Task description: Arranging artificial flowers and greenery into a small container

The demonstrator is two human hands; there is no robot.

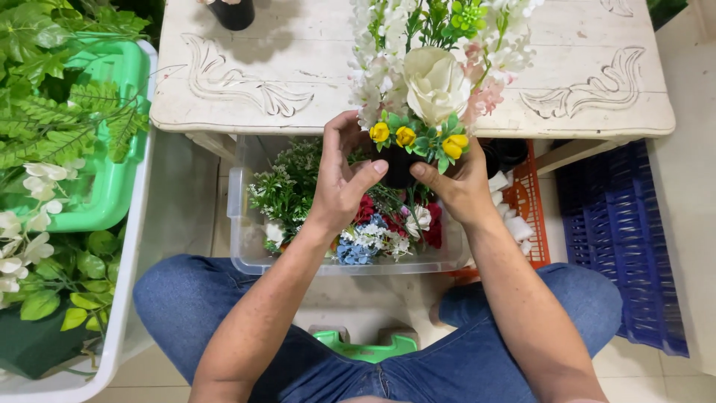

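Note:
Both my hands hold a small dark pot (397, 168) with an artificial flower arrangement (432, 82) in it: a big cream rose, white and pink sprays, small yellow buds. My left hand (341, 179) wraps the pot's left side, thumb pointing right. On the pot's right side is my right hand (459, 186), its thumb meeting the other in front. The pot hangs just below the edge of a white carved table (261, 67), above a clear plastic bin (242, 224) of mixed artificial flowers.
A white tub (123, 313) at the left holds a green basket (115, 186), fern leaves and white blooms. An orange crate (529, 201) and a blue crate (619, 231) stand at the right. I sit on a green stool (365, 347). Another dark pot (231, 13) stands on the table.

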